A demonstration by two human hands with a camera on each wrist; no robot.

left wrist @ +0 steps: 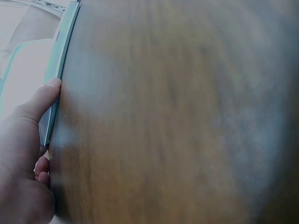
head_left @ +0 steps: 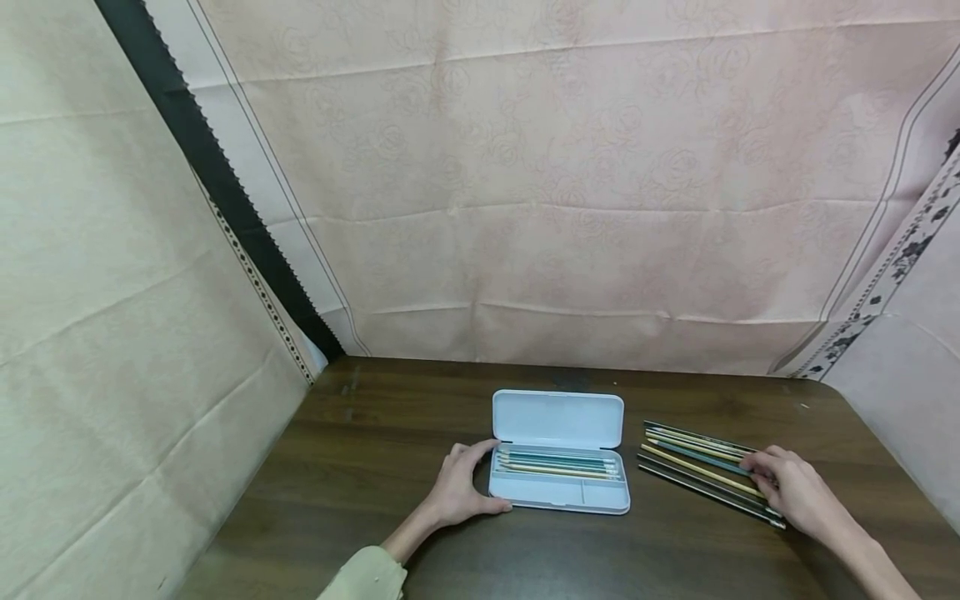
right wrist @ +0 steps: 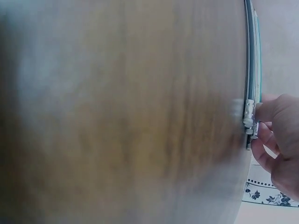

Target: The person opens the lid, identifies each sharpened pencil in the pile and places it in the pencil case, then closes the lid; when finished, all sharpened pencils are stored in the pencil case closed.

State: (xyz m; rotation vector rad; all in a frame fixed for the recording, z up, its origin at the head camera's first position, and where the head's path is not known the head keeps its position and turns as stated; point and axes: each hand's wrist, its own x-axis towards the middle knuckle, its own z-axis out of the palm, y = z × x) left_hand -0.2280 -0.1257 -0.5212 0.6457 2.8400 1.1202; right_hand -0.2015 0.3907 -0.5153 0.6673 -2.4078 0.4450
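A light blue pencil case (head_left: 540,495) lies with its lid raised on the table, several pencils (head_left: 558,464) in its rear compartment. My left hand (head_left: 459,490) holds the case's left end, thumb at the front edge and fingers at the back corner; in the left wrist view the thumb (left wrist: 49,88) presses the case's side. To the right of the case, several loose pencils (head_left: 701,472) in black, yellow and teal lie side by side. At their right ends my right hand (head_left: 798,490) pinches a teal pencil (head_left: 697,457). Its fingertips are partly hidden in the right wrist view.
The dark wood table (head_left: 390,442) bears the case and pencils. Behind it hangs a pale patterned cloth (head_left: 570,167), with more cloth at the left side (head_left: 112,333) and right side (head_left: 915,350).
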